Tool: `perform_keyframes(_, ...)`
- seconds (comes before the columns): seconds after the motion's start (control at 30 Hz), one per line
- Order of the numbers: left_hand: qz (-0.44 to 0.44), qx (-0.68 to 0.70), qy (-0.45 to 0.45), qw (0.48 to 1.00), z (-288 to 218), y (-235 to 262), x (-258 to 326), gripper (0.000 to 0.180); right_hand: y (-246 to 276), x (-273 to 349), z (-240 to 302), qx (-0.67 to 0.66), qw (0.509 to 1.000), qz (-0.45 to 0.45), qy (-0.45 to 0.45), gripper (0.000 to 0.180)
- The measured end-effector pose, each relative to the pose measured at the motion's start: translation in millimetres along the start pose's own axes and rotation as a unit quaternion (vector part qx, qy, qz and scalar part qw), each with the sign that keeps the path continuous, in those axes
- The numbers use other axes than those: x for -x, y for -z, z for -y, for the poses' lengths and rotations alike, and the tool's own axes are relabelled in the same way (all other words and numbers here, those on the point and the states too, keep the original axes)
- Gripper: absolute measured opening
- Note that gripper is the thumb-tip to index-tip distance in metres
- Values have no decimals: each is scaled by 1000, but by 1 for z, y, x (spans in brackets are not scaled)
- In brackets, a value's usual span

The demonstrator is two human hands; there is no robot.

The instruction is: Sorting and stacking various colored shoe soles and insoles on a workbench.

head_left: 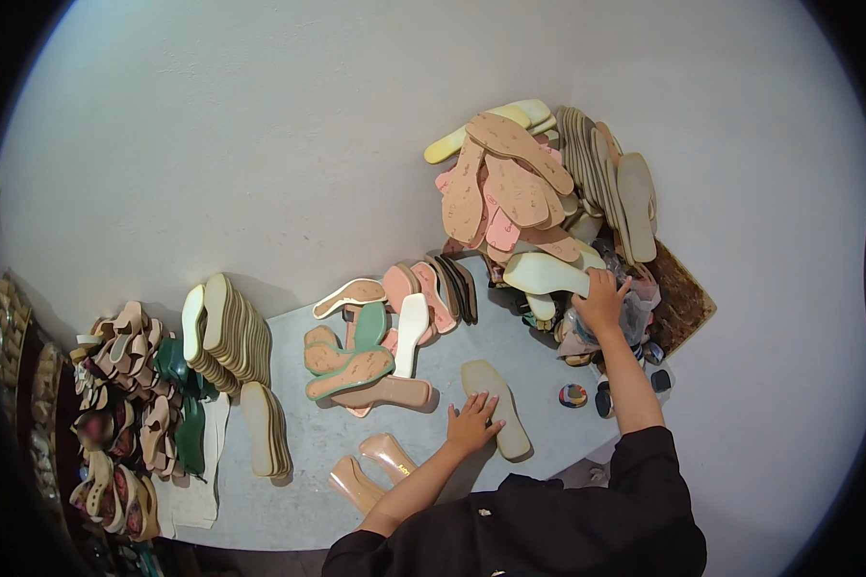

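1. grey-beige insole (496,408) under the left hand (471,424).
2. pale cream insole (546,273) at the right hand (601,300).
3. heap of soles (510,188): speckled tan, pink, pale yellow.
4. green-edged soles (348,370) with tan speckled tops; a white sole (411,332) beside them.
5. translucent peach heels (373,469).
6. dark green soles (185,404) among tan straps.
7. grey tabletop (308,481), white wall (260,144), black sleeves (548,519).

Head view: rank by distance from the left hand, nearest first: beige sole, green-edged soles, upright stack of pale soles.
From the left hand:
1. Beige sole, under its fingers, table centre.
2. Green-edged soles, to its left.
3. Upright stack of pale soles, farther left, near the wall.
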State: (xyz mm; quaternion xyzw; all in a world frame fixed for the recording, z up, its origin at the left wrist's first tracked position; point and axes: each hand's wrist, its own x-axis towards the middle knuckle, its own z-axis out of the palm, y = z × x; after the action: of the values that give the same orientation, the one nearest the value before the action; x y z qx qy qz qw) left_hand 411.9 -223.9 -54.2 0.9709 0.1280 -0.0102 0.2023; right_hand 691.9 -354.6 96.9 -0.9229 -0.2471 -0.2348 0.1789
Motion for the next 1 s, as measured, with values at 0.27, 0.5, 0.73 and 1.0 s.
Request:
perform_keyframes(0.27,33,-4,7,999,-6,8,-2,60,48,33,13,-102,986,123,-53,52)
perform_keyframes(0.5,-79,140,-22,987,22,-4,2,60,22,142,25,-375,883,243,-144,51)
perform_keyframes(0.73,-127,109,78,983,14,-7,10,62,-21,237,67,-338,894,219,-197,47)
perform_keyframes(1.0,-76,149,127,978,9,-16,18,60,-39,270,94,-325,934,111,-99,55)
